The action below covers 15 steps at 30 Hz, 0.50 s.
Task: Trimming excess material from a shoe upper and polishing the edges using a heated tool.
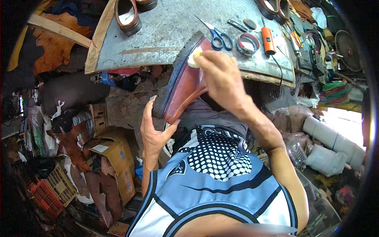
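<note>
The brown shoe (185, 89) is in the middle of the frame, tipped up on end in front of the near edge of the counter (158, 41), its dark sole (169, 85) turned toward the upper left. It looks largely put together: the sole is on, and a pale line runs along the leather at the lower end.

What is in hand seems to be surface work, and it looks unfinished. The right hand (223, 77) is closed, fingertips pinching a small whitish pad (192, 60) against the leather near the shoe's upper end. The left hand (154, 132) is spread in a wide curve at the lower end, fingers by the sole and thumb by the leather, apparently steadying it.

The visible side has some shine, but how much of it the pad has covered cannot be told; the far side is hidden, so its state is unknown.

At the top left of the counter stands another brown shoe (136, 28), with more shoes (268, 12) at the upper right; whether they have had the same treatment does not show.
</note>
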Each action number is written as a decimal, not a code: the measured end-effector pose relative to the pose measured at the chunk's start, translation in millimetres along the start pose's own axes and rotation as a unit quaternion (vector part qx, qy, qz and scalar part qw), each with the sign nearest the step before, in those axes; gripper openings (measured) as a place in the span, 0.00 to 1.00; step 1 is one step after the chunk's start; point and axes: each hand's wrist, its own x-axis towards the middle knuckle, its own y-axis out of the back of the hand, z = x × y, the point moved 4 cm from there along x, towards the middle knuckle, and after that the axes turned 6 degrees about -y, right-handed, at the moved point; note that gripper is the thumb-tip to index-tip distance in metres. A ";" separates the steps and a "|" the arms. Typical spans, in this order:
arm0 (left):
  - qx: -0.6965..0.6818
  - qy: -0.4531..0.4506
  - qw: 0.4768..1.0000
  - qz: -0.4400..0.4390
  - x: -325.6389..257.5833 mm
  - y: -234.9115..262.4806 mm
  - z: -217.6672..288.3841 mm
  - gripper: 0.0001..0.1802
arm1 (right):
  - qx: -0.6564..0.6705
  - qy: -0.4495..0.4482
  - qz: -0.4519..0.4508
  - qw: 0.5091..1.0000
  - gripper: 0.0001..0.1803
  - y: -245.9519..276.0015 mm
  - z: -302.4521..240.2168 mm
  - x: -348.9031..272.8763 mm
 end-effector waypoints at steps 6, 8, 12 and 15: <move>-0.013 0.020 1.000 0.004 3.9 -3.5 6.0 0.52 | -0.010 0.115 -0.009 0.993 0.23 -7.7 -53.3 -31.1; -0.003 0.022 1.000 0.013 3.3 -2.2 8.3 0.52 | -0.056 0.072 0.002 0.996 0.21 -6.5 -20.2 -7.6; 0.012 0.035 0.999 0.023 8.6 -0.9 15.1 0.52 | -0.047 0.047 0.023 0.998 0.19 -8.5 -5.7 3.5; -0.037 0.094 0.995 0.016 4.3 -5.8 7.3 0.52 | 0.010 0.128 -0.057 0.990 0.20 -3.3 -77.1 -44.0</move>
